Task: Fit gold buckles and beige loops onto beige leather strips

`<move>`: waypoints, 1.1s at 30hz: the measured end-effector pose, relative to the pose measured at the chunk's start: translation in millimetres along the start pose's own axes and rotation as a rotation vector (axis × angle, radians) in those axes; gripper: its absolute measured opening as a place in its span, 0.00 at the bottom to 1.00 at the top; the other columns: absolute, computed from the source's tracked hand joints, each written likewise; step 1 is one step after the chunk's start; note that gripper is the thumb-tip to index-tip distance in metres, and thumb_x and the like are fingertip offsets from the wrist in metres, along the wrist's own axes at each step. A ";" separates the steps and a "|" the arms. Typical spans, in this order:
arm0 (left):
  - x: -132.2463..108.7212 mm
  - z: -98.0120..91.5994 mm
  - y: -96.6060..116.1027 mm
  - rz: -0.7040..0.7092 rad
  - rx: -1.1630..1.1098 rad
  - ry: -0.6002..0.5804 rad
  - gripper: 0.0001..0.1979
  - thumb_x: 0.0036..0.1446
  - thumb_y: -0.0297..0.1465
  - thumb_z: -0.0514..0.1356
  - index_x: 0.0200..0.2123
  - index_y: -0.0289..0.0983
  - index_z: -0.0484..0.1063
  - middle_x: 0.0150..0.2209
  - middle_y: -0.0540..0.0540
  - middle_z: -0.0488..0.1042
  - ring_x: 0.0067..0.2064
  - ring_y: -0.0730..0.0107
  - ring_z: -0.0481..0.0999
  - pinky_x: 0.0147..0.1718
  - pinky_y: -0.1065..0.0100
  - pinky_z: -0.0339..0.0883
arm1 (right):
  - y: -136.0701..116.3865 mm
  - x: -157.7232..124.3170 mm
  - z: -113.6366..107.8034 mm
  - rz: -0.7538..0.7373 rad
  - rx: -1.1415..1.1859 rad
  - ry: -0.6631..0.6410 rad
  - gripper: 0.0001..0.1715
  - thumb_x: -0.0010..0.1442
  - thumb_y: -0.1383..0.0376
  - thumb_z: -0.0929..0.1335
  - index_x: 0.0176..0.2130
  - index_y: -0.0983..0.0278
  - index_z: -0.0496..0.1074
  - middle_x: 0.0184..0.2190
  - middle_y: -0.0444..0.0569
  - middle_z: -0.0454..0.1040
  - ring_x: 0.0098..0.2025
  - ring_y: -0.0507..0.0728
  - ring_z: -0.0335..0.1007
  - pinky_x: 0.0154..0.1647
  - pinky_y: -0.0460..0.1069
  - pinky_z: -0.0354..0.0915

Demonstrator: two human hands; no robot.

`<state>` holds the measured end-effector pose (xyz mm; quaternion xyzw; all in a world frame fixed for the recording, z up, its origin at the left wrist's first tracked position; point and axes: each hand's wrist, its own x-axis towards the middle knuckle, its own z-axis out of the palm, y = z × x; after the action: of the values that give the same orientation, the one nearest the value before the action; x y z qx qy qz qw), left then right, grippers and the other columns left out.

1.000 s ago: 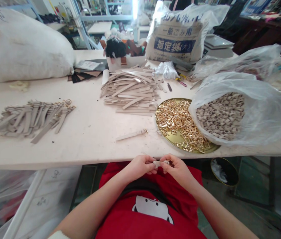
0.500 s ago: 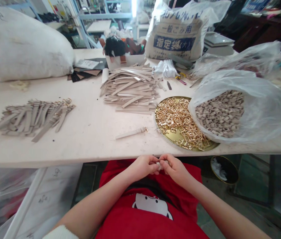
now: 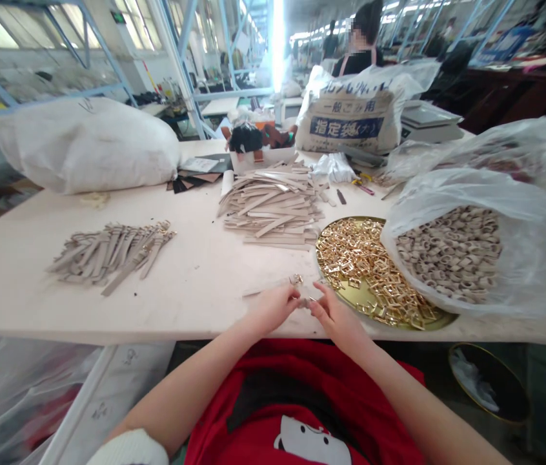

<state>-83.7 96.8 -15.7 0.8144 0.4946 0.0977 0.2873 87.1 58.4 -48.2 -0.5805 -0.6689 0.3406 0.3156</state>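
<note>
Beige strap with gold buckle (image 3: 273, 285) lying on table (image 3: 11, 303) beyond left hand (image 3: 273, 309) | right hand (image 3: 335, 316) clamping its fingers on small beige loop (image 3: 305, 302), left fingers curling beside it | buckled strap pile (image 3: 111, 258) finished; loose strips (image 3: 270, 210), gold buckles (image 3: 370, 271), bagged loops (image 3: 447, 255) remaining

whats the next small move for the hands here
Probably draw the beige strap closer with the left hand: its gold buckle lies by those fingers, and a small pale piece sits near the right hand.
</note>
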 end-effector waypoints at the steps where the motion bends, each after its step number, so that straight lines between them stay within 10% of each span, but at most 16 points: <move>1: 4.9 -5.3 -8.4 -0.002 0.110 0.044 0.13 0.56 0.35 0.51 0.36 0.37 0.72 0.35 0.44 0.75 0.37 0.65 0.73 0.36 0.69 0.62 | 1.4 6.4 0.2 -0.013 -0.040 0.044 0.28 0.59 0.55 0.59 0.54 0.67 0.58 0.27 0.47 0.71 0.28 0.56 0.66 0.31 0.50 0.61; 15: 120.1 -48.4 -47.4 -0.019 0.539 0.131 0.12 0.55 0.22 0.50 0.36 0.31 0.73 0.38 0.37 0.71 0.43 0.62 0.70 0.41 0.66 0.62 | 22.9 7.8 14.9 -0.065 0.040 0.210 0.15 0.58 0.60 0.60 0.39 0.64 0.70 0.28 0.49 0.73 0.31 0.56 0.69 0.34 0.50 0.65; 28: 65.0 -66.3 -28.8 -0.023 0.592 0.170 0.14 0.55 0.22 0.47 0.38 0.32 0.70 0.39 0.37 0.70 0.41 0.60 0.71 0.39 0.63 0.62 | 18.1 9.1 9.9 -0.045 0.208 0.228 0.14 0.56 0.60 0.61 0.39 0.63 0.69 0.29 0.48 0.73 0.32 0.55 0.68 0.35 0.50 0.65; 31: 31.3 -61.7 -1.7 0.065 0.283 0.145 0.12 0.55 0.28 0.49 0.38 0.38 0.70 0.39 0.45 0.72 0.40 0.66 0.70 0.39 0.69 0.62 | 9.6 4.6 -2.8 0.071 0.494 0.243 0.22 0.56 0.55 0.61 0.46 0.64 0.62 0.24 0.42 0.67 0.21 0.50 0.60 0.20 0.46 0.59; 33: 5.4 -49.5 17.4 0.053 -0.187 -0.092 0.09 0.52 0.29 0.52 0.34 0.37 0.71 0.32 0.48 0.73 0.33 0.71 0.70 0.31 0.72 0.62 | 0.3 -2.6 -13.9 0.118 0.658 0.245 0.20 0.54 0.53 0.63 0.42 0.63 0.62 0.22 0.40 0.64 0.18 0.48 0.54 0.17 0.44 0.54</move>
<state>-90.0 113.8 33.8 0.8004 0.4481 0.1135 0.3817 99.0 57.1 -40.5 -0.5219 -0.4460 0.4834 0.5432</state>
